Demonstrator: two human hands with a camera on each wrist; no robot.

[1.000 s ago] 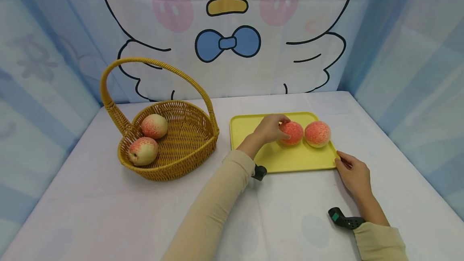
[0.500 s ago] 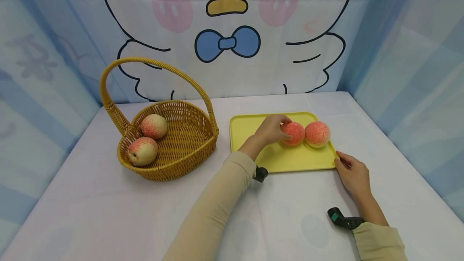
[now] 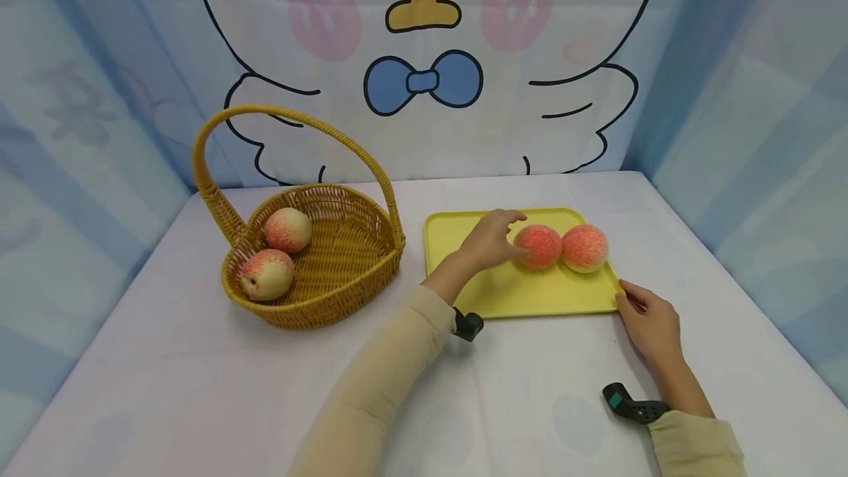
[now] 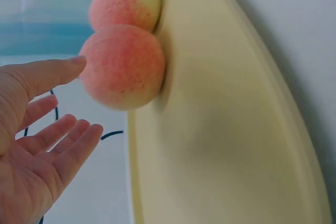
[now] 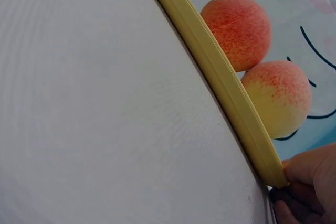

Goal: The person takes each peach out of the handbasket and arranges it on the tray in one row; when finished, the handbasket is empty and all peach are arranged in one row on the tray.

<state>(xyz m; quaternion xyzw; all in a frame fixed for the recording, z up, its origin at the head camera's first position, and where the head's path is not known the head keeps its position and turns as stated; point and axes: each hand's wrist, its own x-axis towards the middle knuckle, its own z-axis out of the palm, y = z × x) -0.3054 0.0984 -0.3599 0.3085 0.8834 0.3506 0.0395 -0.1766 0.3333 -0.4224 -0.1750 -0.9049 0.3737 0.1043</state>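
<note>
Two pink-red peaches lie side by side on a yellow tray, the left peach against the right peach. At the left peach, my left hand has its thumb and fingers spread apart. In the left wrist view the thumb tip overlaps that peach's edge; whether it touches cannot be told. My right hand pinches the tray's near right corner between thumb and fingers, as the right wrist view also shows. Some of its fingers are hidden beneath the rim.
A wicker basket with a tall arched handle stands to the left of the tray. Inside, against its left side, lie a pale peach and another peach. A cartoon-printed cloth hangs behind the white table.
My left hand's fingers have come off the left peach and spread, and the hand has drawn slightly left. The peach stays on the tray. My right hand keeps its hold on the corner.
</note>
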